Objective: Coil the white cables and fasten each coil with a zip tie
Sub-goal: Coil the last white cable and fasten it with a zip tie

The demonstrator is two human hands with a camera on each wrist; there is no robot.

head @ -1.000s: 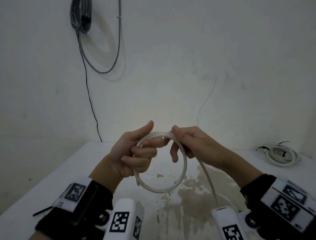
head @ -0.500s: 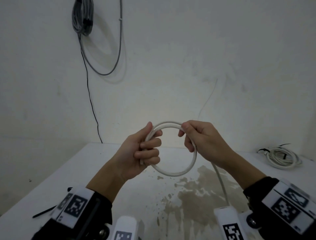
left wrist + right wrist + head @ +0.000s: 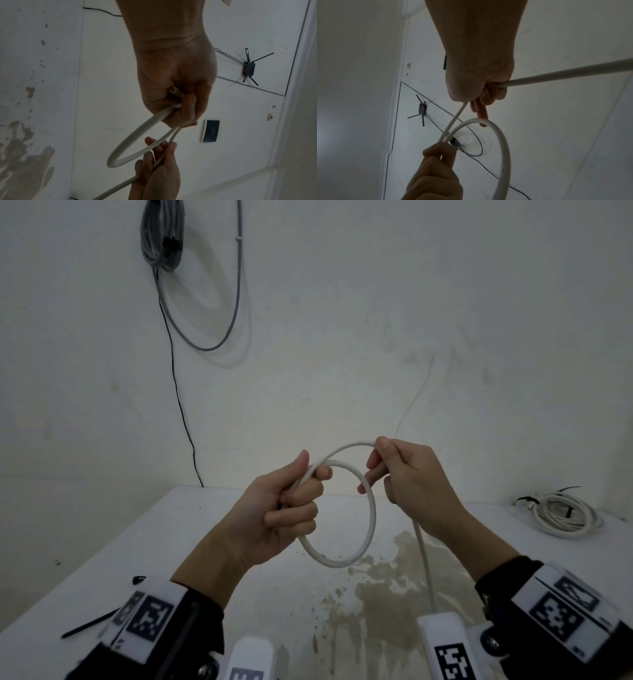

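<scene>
I hold a white cable (image 3: 368, 529) in the air above the white table (image 3: 102, 559). One full loop hangs between my hands. My left hand (image 3: 291, 508) grips the loop's left side in a fist, thumb up, with the cable's cut end inside the palm (image 3: 175, 93). My right hand (image 3: 404, 477) pinches the cable at the top right, where a second arc (image 3: 346, 448) runs back to the left fist. The free length (image 3: 424, 570) drops from under the right hand toward me. In the right wrist view the cable (image 3: 556, 75) leaves the fist to the right.
A coiled white cable (image 3: 561, 513) lies on the table at the far right. Black zip ties (image 3: 90, 626) lie near the left front edge. The tabletop has a brown stain (image 3: 383, 597) in the middle. A grey cable bundle (image 3: 161, 237) hangs on the wall behind.
Both hands have risen, and the right hand has moved right and up, drawing out cable into a second arc above the first loop. The left fist keeps its grip.
</scene>
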